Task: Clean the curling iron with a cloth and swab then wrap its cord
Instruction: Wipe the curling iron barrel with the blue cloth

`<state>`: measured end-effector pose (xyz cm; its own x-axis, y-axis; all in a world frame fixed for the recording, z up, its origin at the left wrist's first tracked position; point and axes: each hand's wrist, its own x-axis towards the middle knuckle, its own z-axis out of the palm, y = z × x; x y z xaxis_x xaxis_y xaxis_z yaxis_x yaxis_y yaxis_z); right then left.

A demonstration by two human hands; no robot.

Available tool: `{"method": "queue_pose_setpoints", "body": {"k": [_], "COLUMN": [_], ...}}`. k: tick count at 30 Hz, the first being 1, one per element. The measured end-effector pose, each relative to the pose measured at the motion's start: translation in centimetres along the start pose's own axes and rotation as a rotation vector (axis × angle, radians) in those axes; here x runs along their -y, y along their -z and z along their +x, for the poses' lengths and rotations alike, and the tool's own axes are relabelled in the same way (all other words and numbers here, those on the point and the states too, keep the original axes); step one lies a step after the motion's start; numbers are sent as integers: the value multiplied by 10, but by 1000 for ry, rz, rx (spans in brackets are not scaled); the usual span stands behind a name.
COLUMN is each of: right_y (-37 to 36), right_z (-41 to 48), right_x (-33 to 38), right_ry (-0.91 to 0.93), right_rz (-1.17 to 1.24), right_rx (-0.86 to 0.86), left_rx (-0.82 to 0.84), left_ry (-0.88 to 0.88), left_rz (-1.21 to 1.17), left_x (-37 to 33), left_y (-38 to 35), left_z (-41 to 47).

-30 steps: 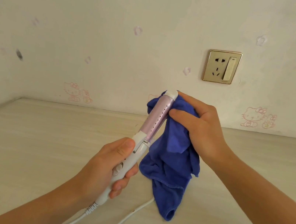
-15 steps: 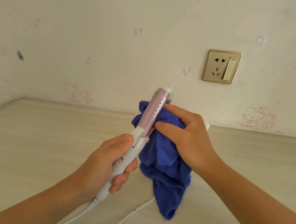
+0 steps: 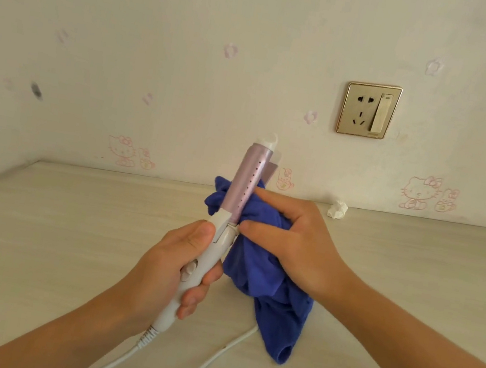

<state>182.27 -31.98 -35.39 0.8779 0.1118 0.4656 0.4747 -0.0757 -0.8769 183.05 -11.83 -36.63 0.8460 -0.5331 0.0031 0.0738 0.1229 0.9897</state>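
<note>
Where cloth (image 3: 275, 313) meets curling iron (image 3: 249, 178), its far side hidden, cord (image 3: 206, 365) cropped.

— Where is the camera?
— On the person's head, facing forward and down, close above the left hand (image 3: 171, 268) and right hand (image 3: 294, 252).
— What lies beyond?
— The table (image 3: 34, 246) and wall (image 3: 162, 43); their lines bow, probably the wide lens.
</note>
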Motion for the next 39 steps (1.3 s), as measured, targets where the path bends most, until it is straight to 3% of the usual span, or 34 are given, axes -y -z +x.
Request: {"method": "queue_pose_setpoints", "body": {"k": [12,18,21,30,32,36,39], "right_y": [28,-8,-6,33,32,-2,-2], "right_z": [15,0,1,18,17,0,0], "right_x": [12,7,8,18,19,8,2], "right_ry": [71,65,69,91,113,102,69], "right_rz": [-26,-2,-45,-32,-31,-12,-49], "right_rx": [-297,-28,-9,-331,-302,-75,-39], "left_rx": [74,-4,4,75,76,26,16], "left_ry": [8,-45,-28,-9,-27,-58,-33], "left_rz": [31,0,-6,47,52,19,19], "left_x": [7,-4,-5,2,0,-4,-1], "left_y": [-7,0,-1,-9,-9,-4,-1], "left_z": [-1,3,1,0,2,5,3]}}
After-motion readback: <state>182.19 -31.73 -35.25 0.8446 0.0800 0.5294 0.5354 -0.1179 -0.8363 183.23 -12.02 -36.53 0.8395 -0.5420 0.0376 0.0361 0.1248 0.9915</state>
